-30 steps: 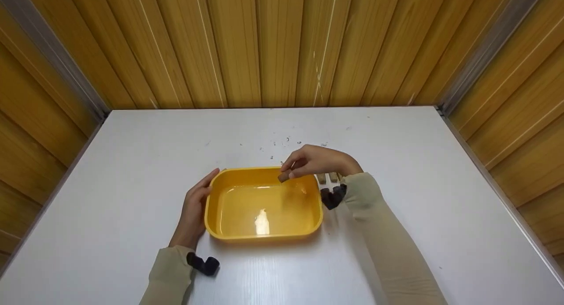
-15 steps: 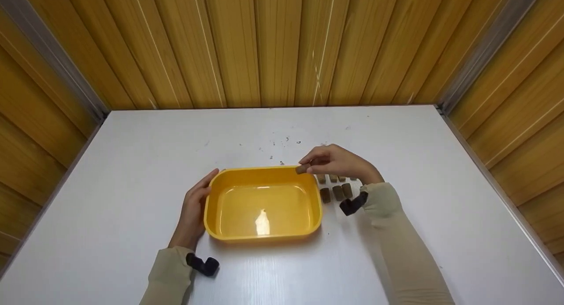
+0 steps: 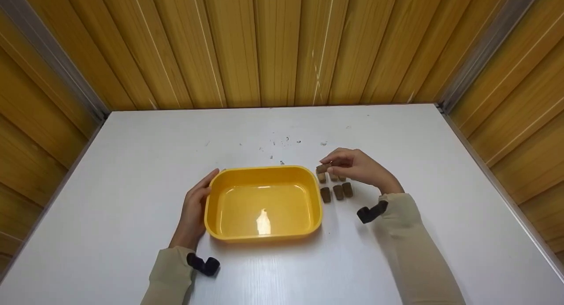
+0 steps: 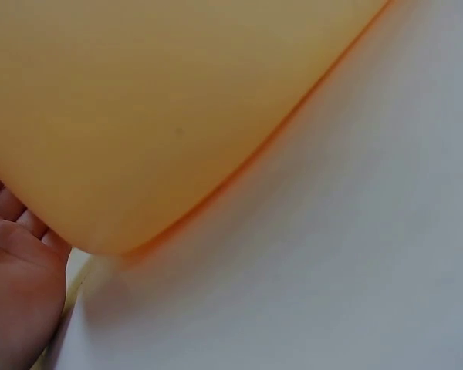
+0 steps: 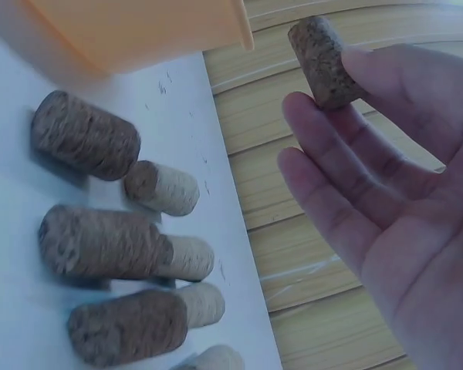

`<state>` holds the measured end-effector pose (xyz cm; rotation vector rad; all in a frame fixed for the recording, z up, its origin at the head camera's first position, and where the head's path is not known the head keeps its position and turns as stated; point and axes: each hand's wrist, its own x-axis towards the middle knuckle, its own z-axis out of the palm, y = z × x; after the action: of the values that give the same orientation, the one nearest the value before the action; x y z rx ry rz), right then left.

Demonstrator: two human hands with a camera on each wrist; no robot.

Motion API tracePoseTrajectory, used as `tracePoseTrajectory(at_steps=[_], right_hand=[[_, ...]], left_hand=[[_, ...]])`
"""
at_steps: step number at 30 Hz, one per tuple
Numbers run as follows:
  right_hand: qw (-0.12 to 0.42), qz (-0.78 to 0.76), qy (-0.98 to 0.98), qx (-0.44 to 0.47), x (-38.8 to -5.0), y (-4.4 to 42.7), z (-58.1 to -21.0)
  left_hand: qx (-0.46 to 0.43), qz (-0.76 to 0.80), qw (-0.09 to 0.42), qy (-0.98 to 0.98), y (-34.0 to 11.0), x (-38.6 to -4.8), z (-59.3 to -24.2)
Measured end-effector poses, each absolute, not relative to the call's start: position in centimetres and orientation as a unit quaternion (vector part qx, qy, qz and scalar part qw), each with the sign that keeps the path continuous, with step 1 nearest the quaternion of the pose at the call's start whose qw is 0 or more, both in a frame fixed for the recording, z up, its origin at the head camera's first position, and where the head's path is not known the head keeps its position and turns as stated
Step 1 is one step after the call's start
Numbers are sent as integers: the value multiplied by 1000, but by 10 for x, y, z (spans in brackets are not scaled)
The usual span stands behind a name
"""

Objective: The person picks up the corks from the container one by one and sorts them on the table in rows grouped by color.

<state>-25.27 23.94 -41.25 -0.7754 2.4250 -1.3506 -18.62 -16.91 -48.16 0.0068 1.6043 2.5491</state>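
Observation:
A dark brown cork [image 5: 324, 62] is pinched between the thumb and fingers of my right hand [image 3: 359, 168], held up just right of the yellow plastic tub [image 3: 264, 237]. Below that hand several more corks stand in two rows on the table: darker ones in front, such as the cork [image 5: 85, 135], and paler ones behind, such as the cork [image 5: 170, 189]. At the tub's left end, my left hand [image 3: 194, 210] rests against the outer wall with its fingers extended along it. Inside the tub only its bare floor shows.
The white table [image 3: 132, 164] has small dark specks and scuffs behind the tub. Yellow wood-patterned panels [image 3: 277, 49] close in the back and sides. A black wrist camera [image 3: 371, 212] sits on the right sleeve, another black wrist camera [image 3: 203, 265] on the left.
My right hand has carried the cork from above the tub's back right area out to the right, uncovering the corks on the table. The left hand and tub have stayed in place.

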Motion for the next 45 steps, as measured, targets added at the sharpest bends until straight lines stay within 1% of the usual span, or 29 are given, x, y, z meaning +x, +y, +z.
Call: tracePoseTrajectory(at_steps=[7,17,23,35,45], right_hand=[[104,-476,842,-233,-245,258,-426],[99,-478,852,-189,-238,274,-433],[101,-477,855,-178,-235,284,-439],[76,-468,861,-185,-232,297,-446],[92,-449,875,-158,-230,305,-452]], left_hand=[[0,837,61,543,-169,-188,-481],[-10,832,64,551,-171,-189,-481],[-17,829,68,555,-171,-188,-480],[-7,829,63,555,-172,-187,-479],[-5,830,62,555,-172,-188,-481]])
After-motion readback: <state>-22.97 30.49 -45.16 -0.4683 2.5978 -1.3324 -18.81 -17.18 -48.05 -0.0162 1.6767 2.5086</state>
